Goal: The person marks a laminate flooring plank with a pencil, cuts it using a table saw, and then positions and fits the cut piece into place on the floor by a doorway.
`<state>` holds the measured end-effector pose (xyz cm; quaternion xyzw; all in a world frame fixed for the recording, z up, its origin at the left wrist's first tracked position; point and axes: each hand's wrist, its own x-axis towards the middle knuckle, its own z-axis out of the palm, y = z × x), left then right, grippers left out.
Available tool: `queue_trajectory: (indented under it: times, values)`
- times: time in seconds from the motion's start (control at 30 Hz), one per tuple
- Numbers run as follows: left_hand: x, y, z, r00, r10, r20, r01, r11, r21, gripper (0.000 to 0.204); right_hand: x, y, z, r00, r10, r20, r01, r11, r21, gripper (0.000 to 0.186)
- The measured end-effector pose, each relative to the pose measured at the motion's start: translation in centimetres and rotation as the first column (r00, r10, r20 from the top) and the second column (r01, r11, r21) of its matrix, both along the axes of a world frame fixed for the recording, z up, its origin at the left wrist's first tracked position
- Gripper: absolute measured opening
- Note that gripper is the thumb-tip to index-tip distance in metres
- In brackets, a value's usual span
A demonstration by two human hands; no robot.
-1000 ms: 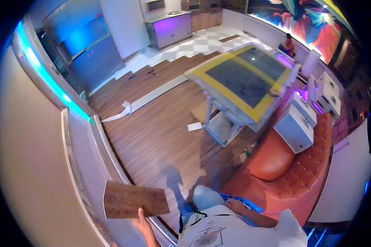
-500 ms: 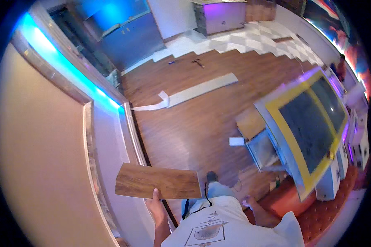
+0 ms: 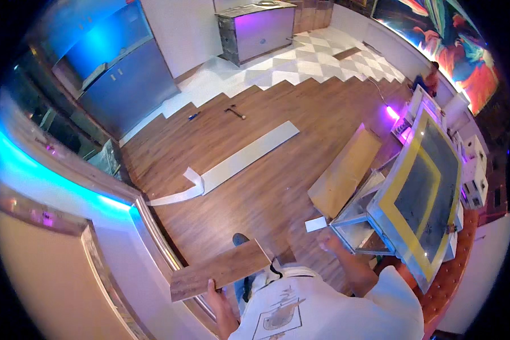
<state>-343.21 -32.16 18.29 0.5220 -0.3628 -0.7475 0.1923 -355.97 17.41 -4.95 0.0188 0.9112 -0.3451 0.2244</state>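
- held a brown plank (image 3: 221, 271) in the left hand (image 3: 218, 300), clamped along its near edge; saw the thumb over the upper face, could not see the other fingers underneath.
- found the plank raised ahead of the body, slanting from beside the wall trim (image 3: 160, 232) across to the shoe (image 3: 239, 239), partly covering the leg.
- spotted the right hand (image 3: 330, 242) out to the right, near a white card (image 3: 315, 224) and the table (image 3: 405, 180); could not tell its fingers apart or together.
- noted the wood-look floor (image 3: 255, 195) running to a stepped edge, with pale checkered flooring (image 3: 280, 65) beyond.
- logged a long white strip (image 3: 249, 157) on the wood, with a curled white sheet (image 3: 194, 181) at its near end.
- marked a hammer (image 3: 236, 113) and a small blue item (image 3: 194, 117) farther off.
- saw a tan board (image 3: 345, 170) beside the table.
- glimpsed another person (image 3: 430, 82) by the far right wall.
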Motion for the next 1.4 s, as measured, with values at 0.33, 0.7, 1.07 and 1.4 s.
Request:
queue_trajectory:
  times: [0.33, 0.7, 1.07, 1.4]
  values:
    - [-39.2, -22.1, -8.9, 0.933, -0.313, -0.180, 0.344, 0.922, 0.180, 0.015, 1.7, -8.8, -2.7, 0.739, -0.423, 0.524, 0.537, 0.840, -0.080, 0.027]
    - [-54.9, -18.2, -8.8, 0.840, -0.540, -0.055, 0.536, 0.809, 0.241, 0.033, -26.9, -21.1, -6.3, 0.993, 0.116, 0.033, -0.121, 0.949, 0.290, 0.025]
    - [-64.8, -27.8, -6.9, 0.931, -0.364, -0.041, 0.360, 0.889, 0.284, 0.036, -68.5, -46.5, 15.9, 0.999, -0.015, -0.045, 0.008, 0.988, -0.154, 0.024]
    - [-78.4, -38.1, -5.1, 0.785, -0.581, -0.216, 0.619, 0.721, 0.312, 0.041, -79.6, -66.3, 10.4, 0.948, 0.233, 0.218, -0.250, 0.967, 0.054, 0.042]
